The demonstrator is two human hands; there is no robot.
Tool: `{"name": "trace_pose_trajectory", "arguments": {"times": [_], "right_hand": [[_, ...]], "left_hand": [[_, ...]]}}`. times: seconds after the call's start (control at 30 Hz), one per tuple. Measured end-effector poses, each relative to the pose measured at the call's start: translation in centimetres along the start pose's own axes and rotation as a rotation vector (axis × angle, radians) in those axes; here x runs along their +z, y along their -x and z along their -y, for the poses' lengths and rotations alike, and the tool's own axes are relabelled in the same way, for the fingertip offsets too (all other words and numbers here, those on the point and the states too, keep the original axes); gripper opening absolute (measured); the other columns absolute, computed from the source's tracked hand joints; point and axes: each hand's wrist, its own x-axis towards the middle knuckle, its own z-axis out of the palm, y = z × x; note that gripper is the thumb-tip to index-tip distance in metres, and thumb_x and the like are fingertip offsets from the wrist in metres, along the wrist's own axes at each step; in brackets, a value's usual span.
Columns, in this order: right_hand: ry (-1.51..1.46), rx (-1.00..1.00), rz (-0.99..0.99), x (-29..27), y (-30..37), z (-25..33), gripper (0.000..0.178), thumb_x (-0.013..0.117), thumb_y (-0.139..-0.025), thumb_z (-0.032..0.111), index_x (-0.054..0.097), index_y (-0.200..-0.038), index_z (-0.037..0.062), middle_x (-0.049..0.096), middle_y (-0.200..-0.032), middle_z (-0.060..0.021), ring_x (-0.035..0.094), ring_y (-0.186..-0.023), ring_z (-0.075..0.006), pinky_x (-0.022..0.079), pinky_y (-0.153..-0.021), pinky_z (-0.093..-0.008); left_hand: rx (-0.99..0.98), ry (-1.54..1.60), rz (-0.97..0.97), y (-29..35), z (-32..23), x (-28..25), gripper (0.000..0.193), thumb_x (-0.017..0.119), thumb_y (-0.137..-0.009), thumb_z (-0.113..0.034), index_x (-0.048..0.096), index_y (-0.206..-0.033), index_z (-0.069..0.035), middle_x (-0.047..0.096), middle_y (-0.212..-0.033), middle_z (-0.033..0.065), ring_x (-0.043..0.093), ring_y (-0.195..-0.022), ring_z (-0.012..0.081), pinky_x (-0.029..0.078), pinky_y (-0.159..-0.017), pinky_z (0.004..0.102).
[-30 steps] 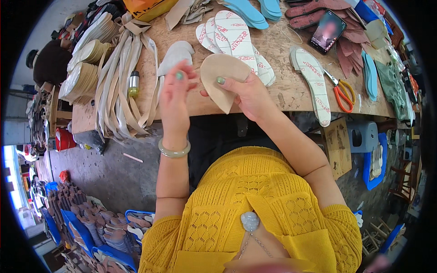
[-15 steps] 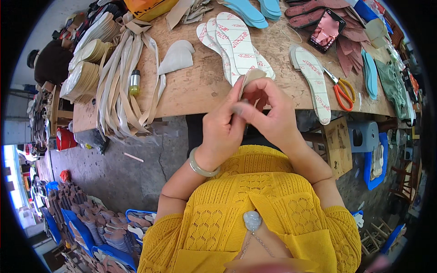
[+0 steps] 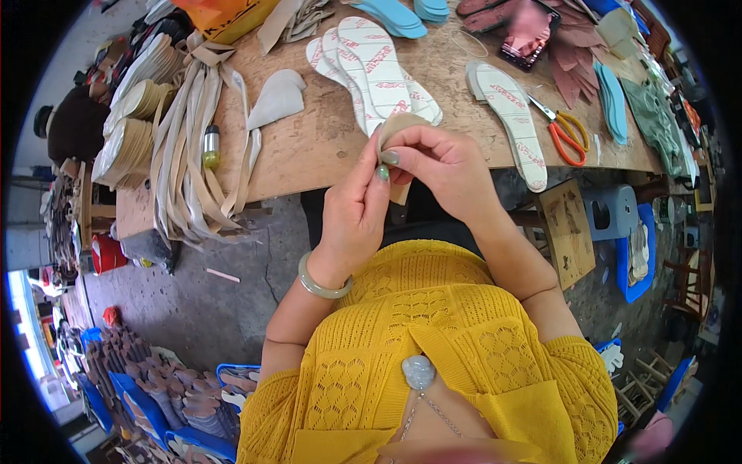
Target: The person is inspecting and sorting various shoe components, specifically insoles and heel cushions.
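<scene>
Above the table's front edge, both my hands hold a thin beige piece of sheet material (image 3: 404, 121) with a rounded top. My left hand (image 3: 349, 220) pinches its left side between thumb and fingers. My right hand (image 3: 456, 174) has its thumb pressed on the piece near the left fingertips, with the fingers curled behind it. A tan lower part shows under the hands; the rest is hidden by the fingers. Just beyond lie several white insoles (image 3: 375, 66) with red print, fanned over one another.
On the wooden table (image 3: 297, 158), a white insole pair (image 3: 510, 116) lies right, beside orange-and-yellow-handled scissors (image 3: 566, 138) and a phone (image 3: 530, 35). Left are hanging beige strips (image 3: 193, 155), a small bottle (image 3: 211, 147), a pale curved piece (image 3: 278, 98) and stacked pieces (image 3: 127, 155).
The view has shifted, so the table things sit further left. My thumbs have moved on the beige piece: the left thumb now shows, and more of the piece appears below my hands.
</scene>
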Motion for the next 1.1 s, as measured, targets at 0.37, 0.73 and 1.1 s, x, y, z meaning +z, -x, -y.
{"name": "trace_pose_trajectory", "arguments": {"times": [0.37,0.73,1.1], "right_hand": [[0.256,-0.166,-0.085,0.1,0.8,0.1,0.009,0.063,-0.086,0.004,0.065,-0.091,-0.0043,0.064,-0.076,-0.0025,0.059,-0.068,-0.0052,0.049,-0.060,-0.0205],[-0.032,-0.193,-0.105,-1.0,0.3,-0.4,0.007,0.060,-0.084,0.001,0.062,-0.090,-0.0024,0.061,-0.082,-0.0002,0.059,-0.070,-0.0061,0.048,-0.062,-0.0207],[-0.561,-0.169,-0.046,-1.9,-0.9,-1.7,0.009,0.056,-0.083,0.003,0.060,-0.091,0.0000,0.059,-0.099,-0.0042,0.056,-0.091,-0.0105,0.045,-0.083,-0.0260]], "left_hand": [[0.218,-0.478,-0.055,-0.7,-0.7,0.8,0.042,0.046,-0.095,-0.002,0.043,-0.137,0.000,0.065,-0.100,0.0205,0.066,-0.080,0.0218,0.051,-0.071,0.0284],[-0.216,0.617,-0.078,-2.4,0.8,0.8,0.032,0.047,-0.097,-0.009,0.051,-0.126,0.004,0.062,-0.112,0.0096,0.062,-0.099,0.0167,0.049,-0.086,0.0275],[-0.272,0.894,-0.193,-3.8,1.0,2.3,0.023,0.053,-0.097,-0.015,0.059,-0.114,-0.002,0.065,-0.103,0.0026,0.061,-0.090,0.0086,0.050,-0.079,0.0238]]}}
